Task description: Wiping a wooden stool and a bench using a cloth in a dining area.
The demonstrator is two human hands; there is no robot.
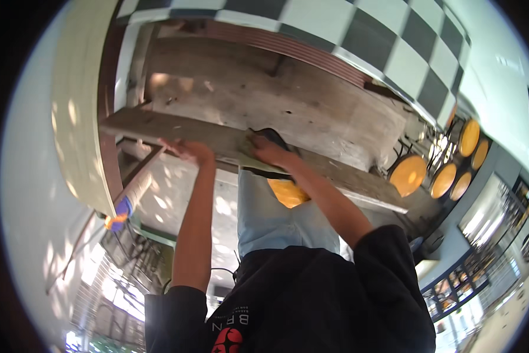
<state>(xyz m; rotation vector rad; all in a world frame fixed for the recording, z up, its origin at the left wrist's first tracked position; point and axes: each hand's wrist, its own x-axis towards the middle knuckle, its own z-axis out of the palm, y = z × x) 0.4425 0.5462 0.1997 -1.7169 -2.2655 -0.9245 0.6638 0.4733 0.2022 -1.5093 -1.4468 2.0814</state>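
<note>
A long, narrow wooden plank (329,167) runs across in front of me, from the left wall side to the right. My right hand (267,151) is on its middle, closed on a greenish cloth (248,154) that lies over the plank's near edge. Something dark (271,136) shows just beyond these fingers; its kind is unclear. Farther left, my left hand (189,152) is at the plank's near edge with its fingers stretched out to the left. Nothing shows in it, and slight blur hides whether the fingertips touch the wood.
Beyond the plank is a wide, worn wooden surface (335,115), under a black-and-white checkered tabletop (367,41). Several round orange stools (407,175) stand at the right. A pale panel (79,106) rises at the left, with a purple-and-orange wrapped pole end (120,215) below.
</note>
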